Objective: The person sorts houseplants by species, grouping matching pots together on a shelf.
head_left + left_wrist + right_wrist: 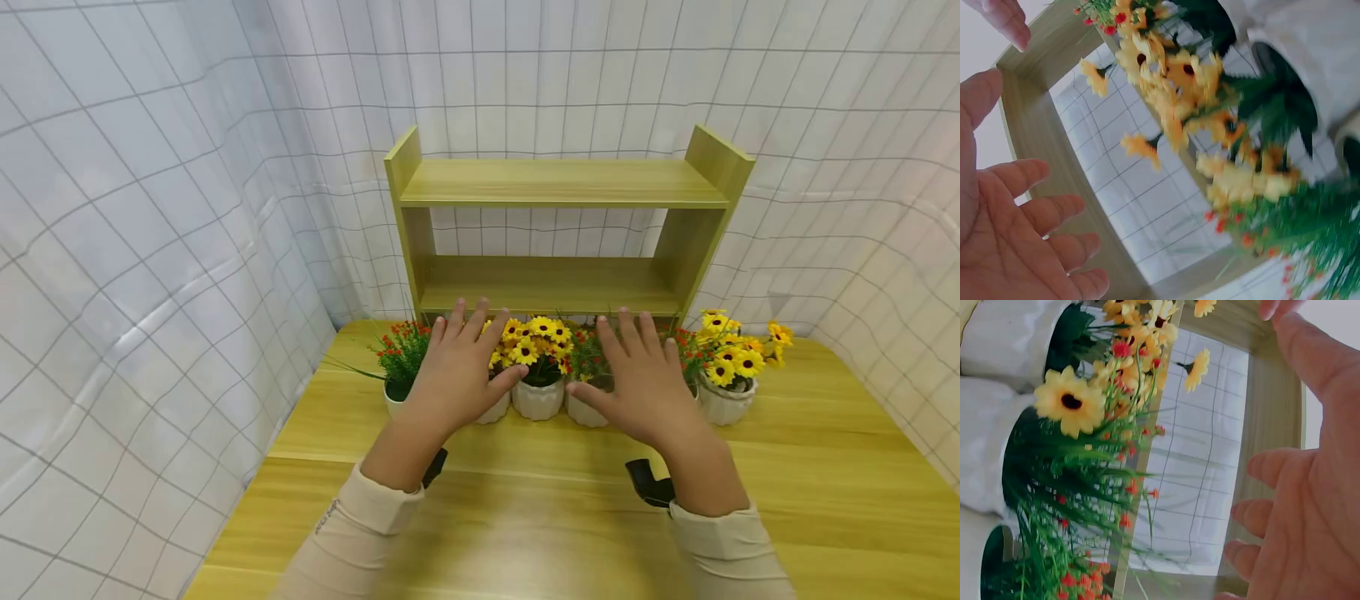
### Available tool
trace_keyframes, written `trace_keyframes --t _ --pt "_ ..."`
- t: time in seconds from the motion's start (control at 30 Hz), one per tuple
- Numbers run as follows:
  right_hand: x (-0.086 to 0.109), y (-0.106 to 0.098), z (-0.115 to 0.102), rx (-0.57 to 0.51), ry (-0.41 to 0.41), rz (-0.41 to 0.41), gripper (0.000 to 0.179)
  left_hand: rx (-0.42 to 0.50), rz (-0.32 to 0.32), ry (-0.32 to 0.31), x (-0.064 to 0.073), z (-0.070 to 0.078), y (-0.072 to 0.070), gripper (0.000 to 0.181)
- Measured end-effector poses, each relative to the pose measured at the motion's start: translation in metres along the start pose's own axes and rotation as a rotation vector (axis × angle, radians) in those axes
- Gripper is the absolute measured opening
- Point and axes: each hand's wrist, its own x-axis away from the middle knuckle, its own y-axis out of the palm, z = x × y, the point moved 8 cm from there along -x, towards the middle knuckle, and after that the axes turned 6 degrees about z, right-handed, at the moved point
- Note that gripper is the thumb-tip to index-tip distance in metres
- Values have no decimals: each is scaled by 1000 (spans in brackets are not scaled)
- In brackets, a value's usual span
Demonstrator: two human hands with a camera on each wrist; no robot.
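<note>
Both hands are held out over a row of potted artificial flowers, palms down, fingers spread, nothing in them. My left hand [459, 367] overlaps pots at the left of the row in the head view; a red-flowered plant [402, 354] shows beside it. My right hand [643, 385] overlaps pots at the right, partly hiding a red-flowered plant [588, 350]. Between the hands stands a white pot of yellow flowers [538, 398]. Another yellow-flowered pot [727, 400] stands at the right end. In the wrist views, the left palm [1016, 237] and right palm [1310, 531] face the blossoms from a gap.
A two-tier wooden shelf [562, 183] stands behind the pots at the back of the wooden table [525, 533]. White grid-patterned curtains [135, 208] enclose the left, back and right sides. Black straps [651, 483] show at the wrists.
</note>
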Motion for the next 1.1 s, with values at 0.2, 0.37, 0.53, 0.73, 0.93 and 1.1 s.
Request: trace_keyframes --t 0.2,0.37,0.53,0.73,0.93,1.1 --pt "9 -7 13 -30 -17 18 101 -18 -2 50 0 -11 -20 79" --pt "20 -17 26 -105 -60 89 96 20 35 77 -7 -19 -47 78" --pt "30 -25 37 -140 -92 159 92 69 104 72 -13 -36 -75 75" --pt "41 -33 55 -128 -140 279 88 125 205 31 -24 -64 -104 69" --pt "56 -37 79 -118 -146 366 83 171 362 22 -35 -89 -131 58" --pt "65 -37 93 -137 -128 410 78 246 429 -22 -46 -107 -141 54"
